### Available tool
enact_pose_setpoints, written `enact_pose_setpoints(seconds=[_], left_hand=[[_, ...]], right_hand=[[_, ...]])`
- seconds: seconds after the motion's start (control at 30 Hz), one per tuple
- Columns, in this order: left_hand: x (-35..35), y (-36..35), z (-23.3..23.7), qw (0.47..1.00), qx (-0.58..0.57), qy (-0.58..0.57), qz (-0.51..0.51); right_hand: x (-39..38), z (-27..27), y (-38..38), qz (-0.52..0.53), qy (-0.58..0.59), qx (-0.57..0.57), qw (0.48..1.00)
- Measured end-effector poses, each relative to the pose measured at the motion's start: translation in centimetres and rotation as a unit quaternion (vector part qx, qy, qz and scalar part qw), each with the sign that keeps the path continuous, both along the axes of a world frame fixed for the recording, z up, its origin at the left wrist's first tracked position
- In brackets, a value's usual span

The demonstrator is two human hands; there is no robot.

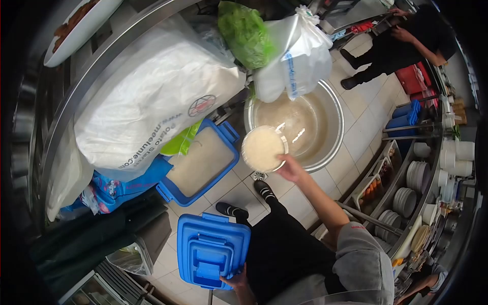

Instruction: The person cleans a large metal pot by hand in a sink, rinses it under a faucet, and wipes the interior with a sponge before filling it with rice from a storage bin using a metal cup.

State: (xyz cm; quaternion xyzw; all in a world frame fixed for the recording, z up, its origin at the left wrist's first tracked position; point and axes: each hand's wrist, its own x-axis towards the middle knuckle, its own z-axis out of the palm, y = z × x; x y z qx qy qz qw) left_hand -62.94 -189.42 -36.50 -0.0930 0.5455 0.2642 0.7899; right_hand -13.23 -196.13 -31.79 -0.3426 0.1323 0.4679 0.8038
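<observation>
My right hand [291, 169] grips the rim of a round bowl [263, 148] filled with pale grains that look like rice. The bowl is over the near left edge of a large metal pot [333, 147], whose inside looks wet and shiny. Down at the bottom, my left hand [237, 279] is closed on the edge of a blue plastic lid [213, 249], held upright beside my leg. An uncovered blue bin [230, 161] of similar pale grains [201, 162] stands on the floor to the left of the bowl.
A large white potato starch sack [152, 96] fills the upper left. Beyond the pot hang a white plastic bag [295, 61] and a green bag [246, 35]. Shelves with stacked plates [404, 202] line the right. Another person [401, 48] stands at the upper right.
</observation>
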Motion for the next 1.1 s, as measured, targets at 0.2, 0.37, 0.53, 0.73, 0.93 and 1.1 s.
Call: enact_pose_setpoints(seconds=[0.2, 0.37, 0.53, 0.73, 0.93, 1.1], left_hand=[[3.5, 0.4, 1.4, 0.996, -0.053, 0.065, -0.001], [3.7, 0.8, 1.4, 0.994, -0.062, 0.083, -0.027], [4.2, 1.7, 1.2, 0.994, -0.029, 0.071, -0.072], [3.9, 2.5, 1.6, 0.996, -0.024, 0.056, -0.066], [2.6, 2.8, 1.5, 0.997, -0.040, 0.062, -0.001], [2.5, 3.3, 1.5, 0.995, -0.045, 0.064, 0.053]], right_hand=[[7.7, -2.7, -6.4, -0.155, -0.522, -0.546, 0.636], [9.7, 1.8, -5.3, -0.057, -0.624, -0.627, 0.464], [10.8, 1.1, -6.6, -0.056, -0.737, -0.604, 0.298], [9.4, 0.8, -5.7, -0.229, -0.429, -0.566, 0.666], [2.3, 0.8, 2.2, -0.078, -0.215, -0.286, 0.930], [-3.2, -9.5, 16.2, 0.137, -0.197, -0.290, 0.926]])
